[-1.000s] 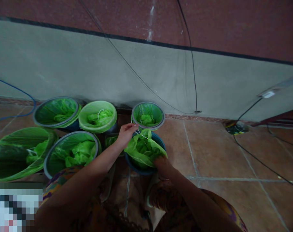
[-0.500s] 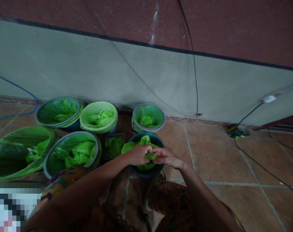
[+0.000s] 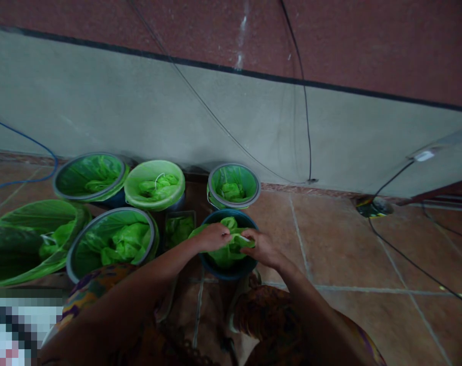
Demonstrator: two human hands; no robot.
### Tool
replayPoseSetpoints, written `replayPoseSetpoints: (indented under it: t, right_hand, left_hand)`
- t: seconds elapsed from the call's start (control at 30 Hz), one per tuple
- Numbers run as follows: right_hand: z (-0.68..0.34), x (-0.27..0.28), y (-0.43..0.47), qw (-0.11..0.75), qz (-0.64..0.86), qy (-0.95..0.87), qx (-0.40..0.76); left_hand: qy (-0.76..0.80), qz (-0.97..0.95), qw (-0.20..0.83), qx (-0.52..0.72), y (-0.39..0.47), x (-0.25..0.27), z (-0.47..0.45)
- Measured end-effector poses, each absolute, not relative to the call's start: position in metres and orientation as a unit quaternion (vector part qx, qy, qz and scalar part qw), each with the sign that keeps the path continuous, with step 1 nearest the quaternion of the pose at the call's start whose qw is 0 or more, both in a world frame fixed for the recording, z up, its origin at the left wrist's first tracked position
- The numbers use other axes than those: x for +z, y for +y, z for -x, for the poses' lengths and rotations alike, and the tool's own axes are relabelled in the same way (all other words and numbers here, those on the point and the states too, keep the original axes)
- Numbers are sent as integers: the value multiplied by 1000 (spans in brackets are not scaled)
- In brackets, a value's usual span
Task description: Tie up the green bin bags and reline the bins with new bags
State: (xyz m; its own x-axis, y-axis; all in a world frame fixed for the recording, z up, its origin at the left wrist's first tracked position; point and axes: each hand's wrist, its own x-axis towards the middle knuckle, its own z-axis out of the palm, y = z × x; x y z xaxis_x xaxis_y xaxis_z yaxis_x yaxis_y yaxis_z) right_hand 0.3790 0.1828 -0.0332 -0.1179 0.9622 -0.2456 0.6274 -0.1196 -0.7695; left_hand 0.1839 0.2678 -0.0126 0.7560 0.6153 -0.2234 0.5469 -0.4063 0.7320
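Observation:
A dark teal bucket [image 3: 215, 274] stands on the floor in front of me with a bright green bag [image 3: 227, 254] bunched up inside it. Over the bucket, my left hand [image 3: 214, 237] pinches the bag's edge near a white strip. Opposite it, my right hand [image 3: 264, 248] grips the same edge with thumb and fingers. Between both hands the bag's mouth is stretched a little, and a short white tie or cord [image 3: 241, 237] shows there. The lower part of the bag is down in the bucket.
Several bins hold green bags to the left, among them a grey-rimmed bin [image 3: 71, 254] and a pale green-lined bin [image 3: 154, 166]. Another grey-rimmed bin [image 3: 259, 185] stands behind the bucket. Black cable [image 3: 406, 264] runs over the tiles at right; a blue hose [image 3: 44, 147] lies far left.
My hands have moved apart from being close together, drawing the bag's edge out between them. The white tie shows more clearly now.

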Motion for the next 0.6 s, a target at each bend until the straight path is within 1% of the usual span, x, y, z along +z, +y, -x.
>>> replayPoseSetpoints:
  t: [0.07,0.13,0.2,0.3,0.37,0.43,0.5,0.53,0.57,0.6]
  right_hand:
    - [-374,-35,182,163,646,-665,337]
    - [-373,-35,183,149,639,-688,309]
    - [-377,-31,184,164,633,-688,313]
    - [-383,-15,188,218,638,-654,343]
    - [-384,2,190,301,637,-610,362]
    - [-380,25,192,439,623,-533,368]
    - [-373,49,194,582,574,-436,376]
    - [-370,61,194,633,540,-394,390]
    - [-368,71,195,663,508,-361,414]
    - [-365,79,196,676,481,-336,445]
  left_hand:
    - [350,-820,451,46,268,-12,-183]
    - [351,-809,468,51,268,-12,-183]
    - [356,-806,468,61,268,-13,-183]
    - [385,-803,445,95,273,-9,-183]
    - [400,-785,450,148,278,2,-183]
    - [395,-737,497,234,284,23,-185]
    - [371,-655,569,332,287,50,-189]
    - [358,-612,598,374,288,64,-191]
    - [344,-577,622,403,289,77,-194]
    - [327,-549,648,415,289,88,-197]
